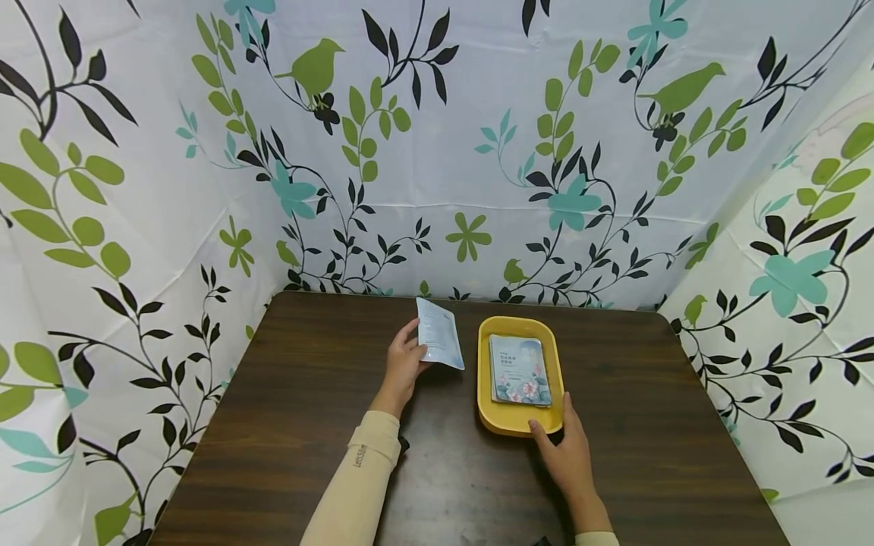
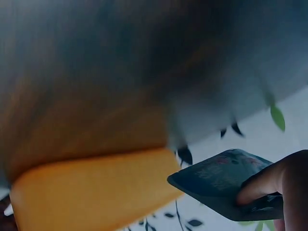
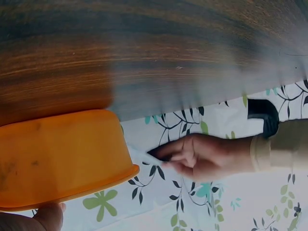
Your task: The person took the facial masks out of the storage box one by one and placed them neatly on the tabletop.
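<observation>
My left hand (image 1: 401,370) pinches a flat pale-blue packet (image 1: 439,334) by its left side, thumb on top, and holds it tilted left of the yellow tray (image 1: 486,413). The left wrist view shows the thumb across the face of this packet (image 2: 216,180). Inside the tray lie similar flat packets (image 1: 520,371), the top one printed with pink flowers and small text. My right hand (image 1: 568,459) holds the tray at its near right corner, the thumb at the front rim and the fingers along the right side. In the right wrist view, that thumb (image 3: 50,215) overlaps the tray rim.
Everything stands on a dark wood-grain table (image 1: 287,425). A white curtain (image 1: 423,152) printed with leaves, birds and flowers hangs behind the table and along both sides. A dark band shows at the left wrist, below the cream sleeve (image 1: 358,474).
</observation>
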{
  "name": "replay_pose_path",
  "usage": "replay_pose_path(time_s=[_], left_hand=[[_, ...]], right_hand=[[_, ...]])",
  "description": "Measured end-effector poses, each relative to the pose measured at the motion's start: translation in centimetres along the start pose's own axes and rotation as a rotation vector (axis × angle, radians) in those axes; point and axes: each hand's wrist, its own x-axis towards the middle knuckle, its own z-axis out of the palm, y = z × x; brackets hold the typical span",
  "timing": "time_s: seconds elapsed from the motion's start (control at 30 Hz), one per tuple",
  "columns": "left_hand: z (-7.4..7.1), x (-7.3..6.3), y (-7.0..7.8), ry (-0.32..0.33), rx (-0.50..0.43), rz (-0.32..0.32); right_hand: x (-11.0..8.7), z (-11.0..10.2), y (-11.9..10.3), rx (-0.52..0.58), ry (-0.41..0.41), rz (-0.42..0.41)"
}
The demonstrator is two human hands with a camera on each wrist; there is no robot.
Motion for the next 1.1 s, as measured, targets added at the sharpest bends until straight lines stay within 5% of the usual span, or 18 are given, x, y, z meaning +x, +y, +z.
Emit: replay_pose_path(time_s=[0.23,0.47,0.63,0.87,1.1], left_hand=[[-1.7,0.5,-2.4,0.036,0.258,0.010],[-1.9,0.8,-2.9,0.015,0.951,0.120],[-1.9,0.4,-3.1,-0.084,1.303,0.103],[-2.0,0.3,-3.6,-0.108,1.377,0.094],[-1.5,0.0,-3.3,-0.084,1.261,0.104]], right_hand=[[0.0,0.0,0.0,-0.006,0.001,0.006],[0.0,-0.1,-0.1,0.002,-0.003,0.019],[0.1,0.0,0.1,-0.005,-0.005,0.017],[0.1,0.0,0.1,0.001,-0.005,0.016],[0.1,-0.1,0.2,0.014,-0.006,0.012]])
